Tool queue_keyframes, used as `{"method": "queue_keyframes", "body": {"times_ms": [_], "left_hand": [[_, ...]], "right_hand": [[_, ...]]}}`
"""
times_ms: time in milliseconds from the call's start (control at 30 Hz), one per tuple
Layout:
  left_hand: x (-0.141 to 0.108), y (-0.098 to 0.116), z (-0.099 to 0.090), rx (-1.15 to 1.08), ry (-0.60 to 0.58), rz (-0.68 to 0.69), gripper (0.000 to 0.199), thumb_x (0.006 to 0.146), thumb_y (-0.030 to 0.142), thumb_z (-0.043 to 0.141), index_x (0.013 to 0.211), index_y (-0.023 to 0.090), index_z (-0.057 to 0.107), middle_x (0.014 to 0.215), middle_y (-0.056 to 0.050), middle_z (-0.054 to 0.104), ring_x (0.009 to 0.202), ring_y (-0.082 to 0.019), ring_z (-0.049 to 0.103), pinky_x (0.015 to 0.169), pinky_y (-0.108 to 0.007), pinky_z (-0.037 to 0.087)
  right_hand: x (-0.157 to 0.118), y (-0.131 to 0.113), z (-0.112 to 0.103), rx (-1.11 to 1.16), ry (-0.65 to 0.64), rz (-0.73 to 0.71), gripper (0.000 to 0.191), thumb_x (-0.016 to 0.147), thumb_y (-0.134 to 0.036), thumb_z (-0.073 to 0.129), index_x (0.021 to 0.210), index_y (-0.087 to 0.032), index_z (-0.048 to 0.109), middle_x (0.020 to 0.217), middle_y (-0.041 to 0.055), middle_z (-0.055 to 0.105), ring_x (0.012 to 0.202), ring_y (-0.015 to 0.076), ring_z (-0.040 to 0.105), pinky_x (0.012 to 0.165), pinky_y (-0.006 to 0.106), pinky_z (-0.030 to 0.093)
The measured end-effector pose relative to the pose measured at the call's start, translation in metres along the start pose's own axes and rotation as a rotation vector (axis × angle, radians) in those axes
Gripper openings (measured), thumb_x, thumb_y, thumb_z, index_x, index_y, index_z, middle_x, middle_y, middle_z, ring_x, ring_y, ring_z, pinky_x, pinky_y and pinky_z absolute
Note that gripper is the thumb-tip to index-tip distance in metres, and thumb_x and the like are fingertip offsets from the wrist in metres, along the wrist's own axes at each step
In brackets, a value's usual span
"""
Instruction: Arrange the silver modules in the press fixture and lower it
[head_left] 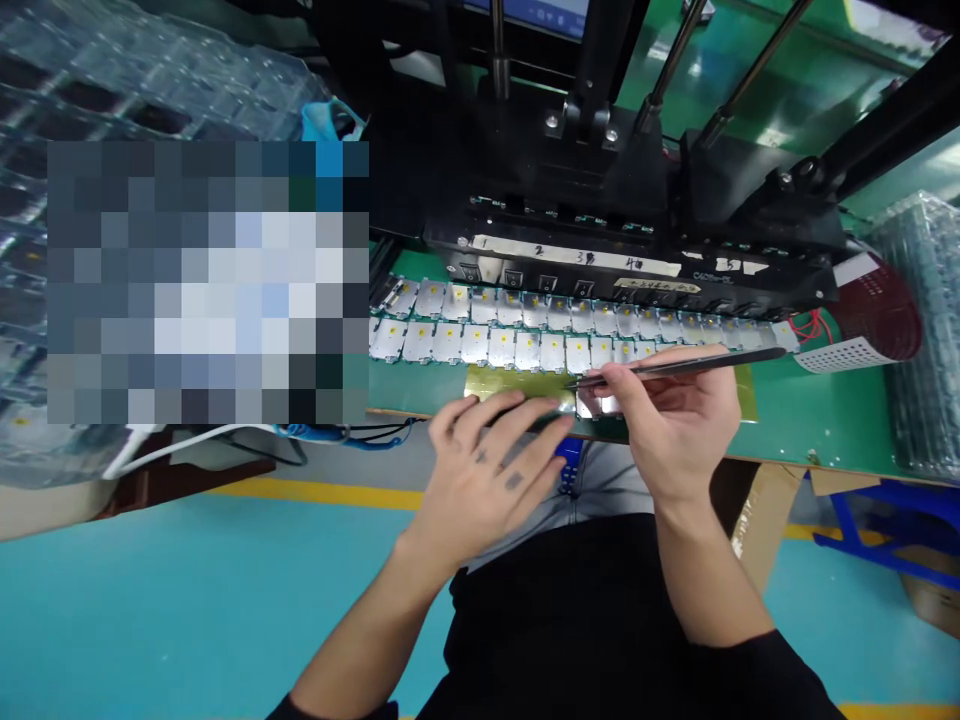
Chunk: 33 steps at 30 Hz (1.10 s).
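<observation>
My right hand [679,410] is closed around black tweezers [705,362], whose tips point left over a yellow-green sheet [499,383] at the front edge of the bench. Flat on that sheet rests my left hand [495,455], its fingers stretched out and a little apart. Whether its fingertips touch some small piece I cannot make out. Small silvery plates lie on the sheet just under my right hand, partly hidden by it. Beyond both hands run two rows of silvery metal-faced modules [476,343] with small yellow dots.
Behind the rows stands a black machine [645,250] with switches and numbered tape. Clear plastic trays are stacked at the right [919,330] and at the left [247,75]. A dark red roll [877,310] sits near the right stack. White and blue cables [345,433] hang along the front left edge.
</observation>
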<state>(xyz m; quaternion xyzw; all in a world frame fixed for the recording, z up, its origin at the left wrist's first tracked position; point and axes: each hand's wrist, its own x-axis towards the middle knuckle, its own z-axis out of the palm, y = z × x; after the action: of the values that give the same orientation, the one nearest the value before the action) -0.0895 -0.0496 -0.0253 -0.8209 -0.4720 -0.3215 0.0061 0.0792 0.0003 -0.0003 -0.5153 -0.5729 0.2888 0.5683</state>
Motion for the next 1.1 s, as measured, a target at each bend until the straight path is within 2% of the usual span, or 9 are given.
{"method": "queue_keyframes", "body": {"times_ms": [167, 333, 767, 967, 1100], "left_hand": [[-0.003, -0.012, 0.0, 0.035, 0.014, -0.022, 0.029, 0.092, 0.031, 0.063, 0.12, 0.024, 0.063, 0.114, -0.006, 0.072, 0.111, -0.026, 0.054, 0.092, -0.044, 0.034], [-0.001, -0.009, 0.004, 0.023, 0.059, -0.039, 0.026, 0.09, 0.027, 0.065, 0.116, 0.024, 0.064, 0.109, -0.004, 0.073, 0.107, -0.024, 0.055, 0.089, -0.042, 0.036], [-0.002, -0.009, 0.005, 0.023, 0.071, -0.051, 0.03, 0.088, 0.024, 0.066, 0.118, 0.027, 0.064, 0.11, -0.002, 0.073, 0.107, -0.024, 0.056, 0.088, -0.041, 0.035], [0.0, -0.009, 0.0, 0.011, 0.04, -0.059, 0.029, 0.089, 0.024, 0.065, 0.118, 0.025, 0.064, 0.11, -0.003, 0.073, 0.107, -0.024, 0.056, 0.089, -0.042, 0.035], [0.004, -0.006, -0.009, 0.003, -0.029, -0.042, 0.036, 0.089, 0.023, 0.064, 0.125, 0.027, 0.062, 0.115, -0.005, 0.071, 0.11, -0.027, 0.055, 0.091, -0.044, 0.035]], "right_hand": [[-0.002, 0.003, -0.001, -0.071, -0.009, -0.009, 0.025, 0.075, -0.02, 0.081, 0.087, -0.025, 0.06, 0.074, -0.0042, 0.066, 0.06, 0.0128, 0.069, 0.052, 0.024, 0.061], [-0.002, 0.002, 0.0, -0.107, 0.011, -0.026, 0.022, 0.078, -0.021, 0.079, 0.086, -0.025, 0.059, 0.073, -0.0042, 0.064, 0.057, 0.0121, 0.067, 0.048, 0.024, 0.058], [-0.001, -0.002, 0.002, -0.075, -0.01, -0.044, 0.022, 0.08, -0.017, 0.077, 0.085, -0.025, 0.057, 0.073, -0.0052, 0.063, 0.057, 0.0113, 0.068, 0.049, 0.023, 0.058], [0.001, -0.01, 0.003, -0.011, 0.036, -0.056, 0.024, 0.081, -0.012, 0.074, 0.085, -0.025, 0.055, 0.071, -0.0048, 0.062, 0.056, 0.0116, 0.065, 0.048, 0.026, 0.055], [0.002, -0.015, 0.0, 0.042, 0.176, -0.149, 0.035, 0.078, -0.01, 0.076, 0.093, -0.028, 0.05, 0.07, -0.0066, 0.057, 0.055, 0.0122, 0.064, 0.049, 0.029, 0.055]]}}
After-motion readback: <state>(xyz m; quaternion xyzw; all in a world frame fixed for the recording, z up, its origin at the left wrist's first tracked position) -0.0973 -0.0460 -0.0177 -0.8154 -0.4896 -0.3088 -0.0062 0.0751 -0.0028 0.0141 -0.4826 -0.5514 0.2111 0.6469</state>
